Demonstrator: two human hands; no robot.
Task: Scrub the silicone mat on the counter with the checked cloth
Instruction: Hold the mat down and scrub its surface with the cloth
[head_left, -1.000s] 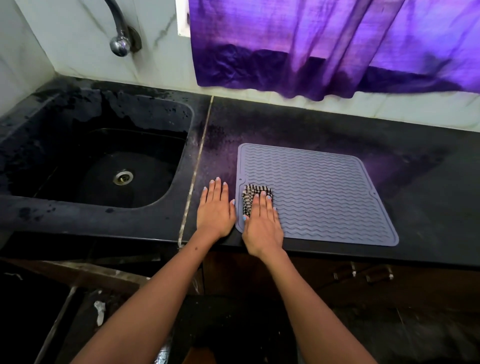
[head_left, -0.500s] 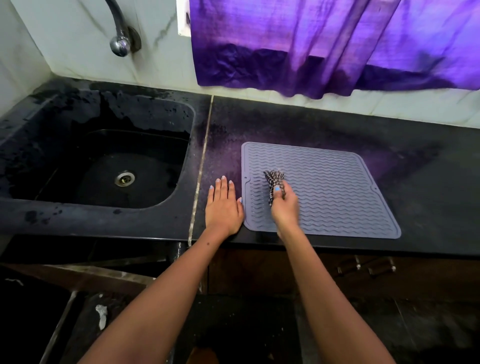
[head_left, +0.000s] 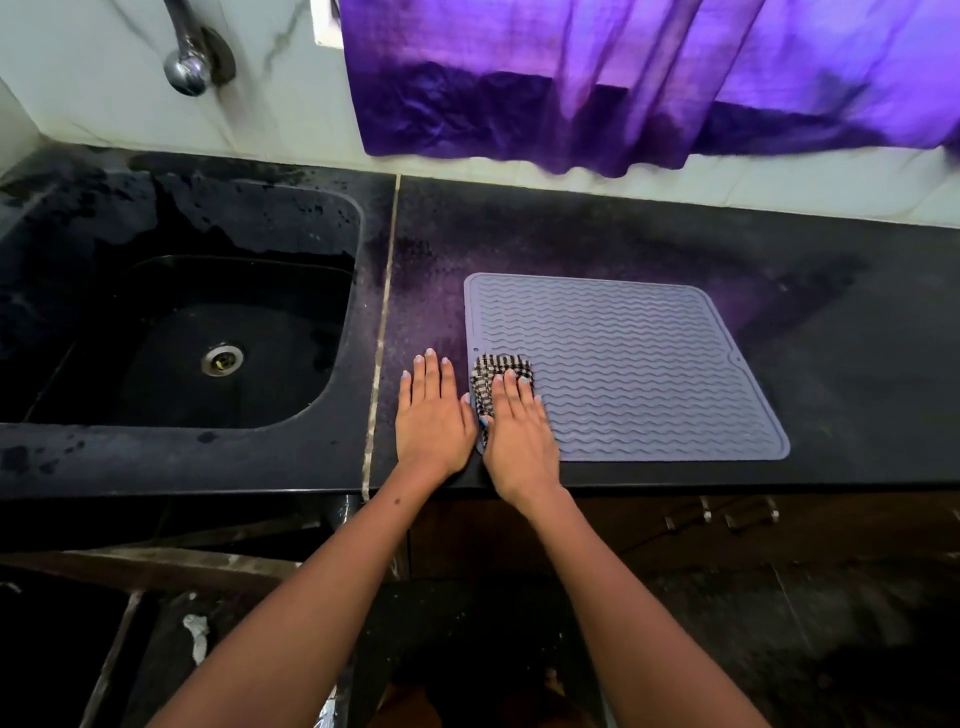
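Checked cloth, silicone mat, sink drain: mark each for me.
checked cloth (head_left: 496, 368), head view, exposed far edge beyond the fingertips.
silicone mat (head_left: 639, 364), head view, bare ridged middle.
sink drain (head_left: 222, 359), head view, metal ring at the basin bottom.

Bare, sleeveless forearms; seemingly pale blue polish on the fingernails.

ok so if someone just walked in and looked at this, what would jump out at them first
Probably the bright purple curtain hanging across the wall behind the counter. Next, the grey wavy-ribbed silicone mat lying flat on the black counter, with the right hand pressing the checked cloth onto its near left corner and the left hand flat on the counter just beside it. To the left sits the deep black sink.
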